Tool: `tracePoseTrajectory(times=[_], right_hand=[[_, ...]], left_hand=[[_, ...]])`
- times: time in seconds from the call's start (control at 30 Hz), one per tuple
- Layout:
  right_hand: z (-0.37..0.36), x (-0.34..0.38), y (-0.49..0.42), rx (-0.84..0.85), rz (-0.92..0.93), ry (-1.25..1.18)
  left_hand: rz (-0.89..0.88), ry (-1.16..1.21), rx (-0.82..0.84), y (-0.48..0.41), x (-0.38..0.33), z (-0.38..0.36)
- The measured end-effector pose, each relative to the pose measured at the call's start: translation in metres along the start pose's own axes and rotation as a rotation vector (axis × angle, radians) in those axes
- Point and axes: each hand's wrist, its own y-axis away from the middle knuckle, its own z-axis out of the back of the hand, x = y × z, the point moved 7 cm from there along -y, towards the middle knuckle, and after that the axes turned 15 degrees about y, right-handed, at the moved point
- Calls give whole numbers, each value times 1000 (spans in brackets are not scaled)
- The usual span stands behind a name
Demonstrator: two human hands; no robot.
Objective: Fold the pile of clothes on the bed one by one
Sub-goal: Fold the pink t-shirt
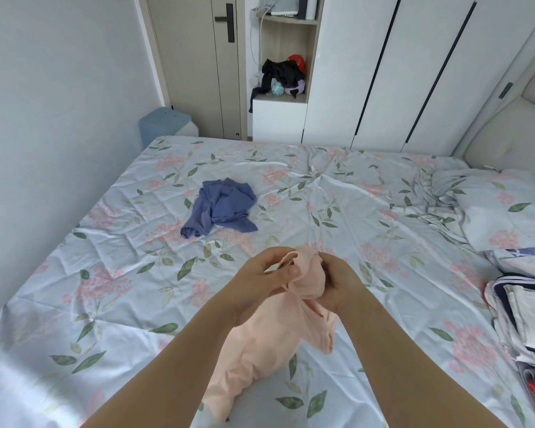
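Note:
A pale pink garment (260, 350) hangs bunched between my two hands above the near part of the bed, its lower end trailing onto the sheet. My left hand (260, 279) pinches its top edge from the left, thumb over the cloth. From the right, my right hand (334, 282) grips the same bunched top. A crumpled blue garment (221, 206) lies alone on the floral bed sheet (105, 257), further away and to the left of my hands.
A stack of folded clothes (525, 319) sits at the bed's right edge, with a floral pillow (504, 208) behind it. A white wardrobe (414, 72), a shelf niche with dark clothes (283, 77), a door (198, 57) and a blue bin (164, 125) stand beyond the bed.

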Motion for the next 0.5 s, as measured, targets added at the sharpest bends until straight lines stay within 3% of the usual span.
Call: tracePoseTrajectory(times=[0.1,0.23,0.37,0.5], right_hand=[[-4,4,2,44,75,-12],[-1,22,6,-69,355,338],[-19,28,14,-43,503,743],[-10,45,20,-288,514,842]], left_hand=[[-28,-48,-239,-9,1,17],[-2,-34,-445,-16,-7,34],[35,14,-370,-18,-15,26],[51,28,-300,-16,-23,21]])
